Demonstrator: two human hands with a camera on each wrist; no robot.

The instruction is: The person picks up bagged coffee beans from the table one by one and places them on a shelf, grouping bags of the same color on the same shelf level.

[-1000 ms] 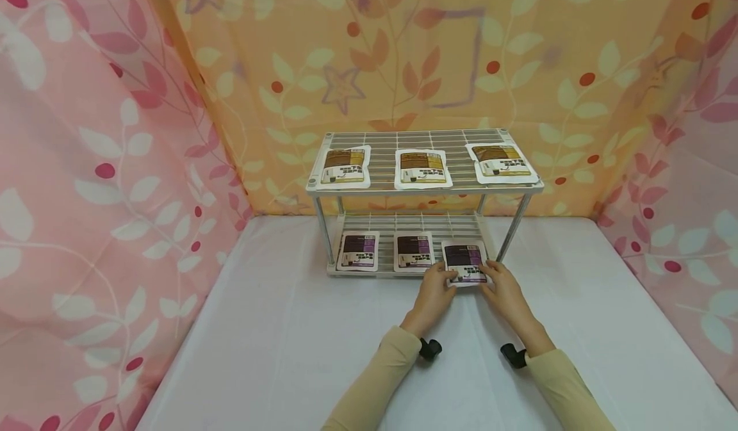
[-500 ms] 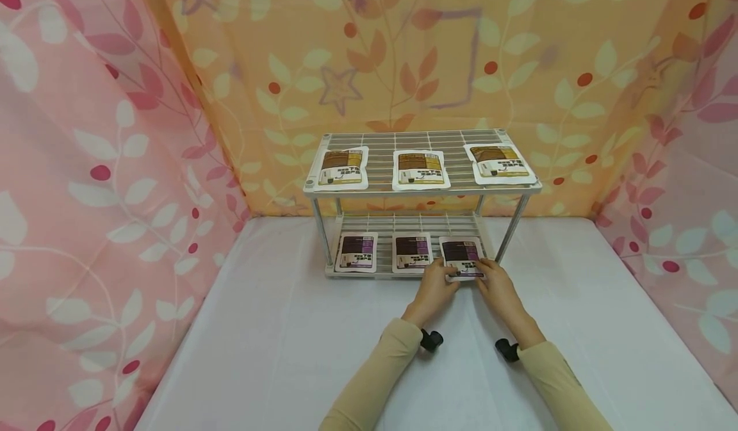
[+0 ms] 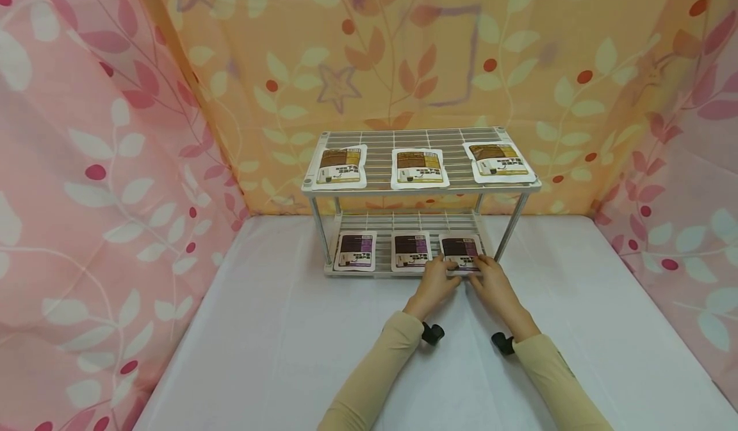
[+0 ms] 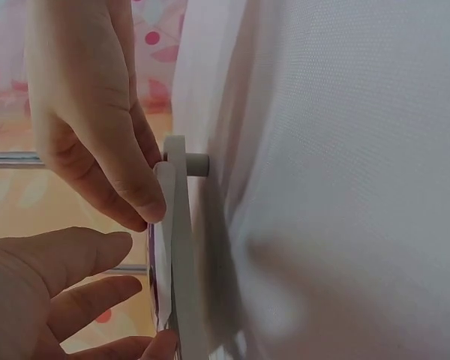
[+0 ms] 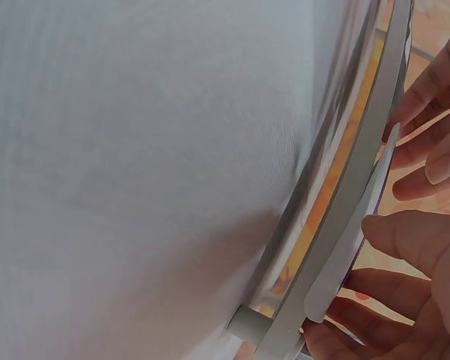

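A flat white-edged pouch (image 3: 459, 246) with dark purple print lies at the right end of the rack's lower shelf (image 3: 383, 252). My left hand (image 3: 434, 287) is at its front left corner, fingers extended, one fingertip low by the pouch's edge in the left wrist view. At the front right corner is my right hand (image 3: 494, 290). Seen from the right wrist, the right thumb (image 5: 382, 229) touches the pouch's front edge (image 5: 345, 251), with the other fingers spread alongside. The hands cover the front corners.
Two matching purple pouches, one at the left (image 3: 355, 252) and one in the middle (image 3: 411, 252), share the lower shelf. Three yellow-brown pouches lie on the top shelf (image 3: 380, 162), above the hands. A metal post (image 3: 512, 226) stands close to the right hand. White cloth (image 3: 277, 328) covers the table.
The right-hand purple pouch has moved back and down onto the lower shelf, both hands going with it. The hands' hold on it has loosened.
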